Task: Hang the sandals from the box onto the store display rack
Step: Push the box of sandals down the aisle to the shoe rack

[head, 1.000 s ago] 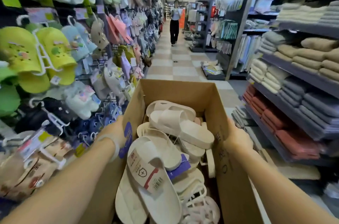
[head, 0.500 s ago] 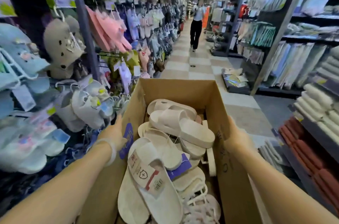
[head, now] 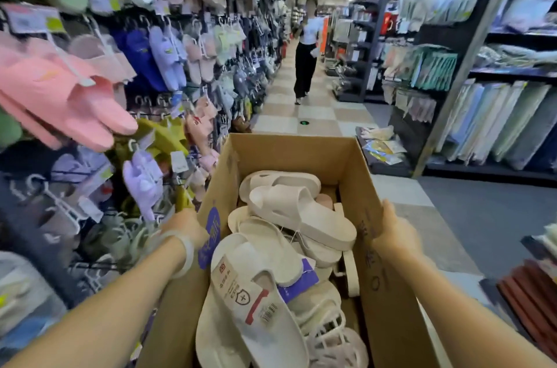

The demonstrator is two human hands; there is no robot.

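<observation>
Head view: I am carrying the box along the aisle, left hand gripping its left wall, right hand gripping its right wall. Sandals are lying heaped inside the box, none hung. Rack is passing just left of the box; I judge a hook could be snagging my left wrist, tipping the load.

My two forearms are bare, no sleeves showing. A pale, translucent, smooth bangle circles my left wrist; my right wrist wears nothing.
</observation>
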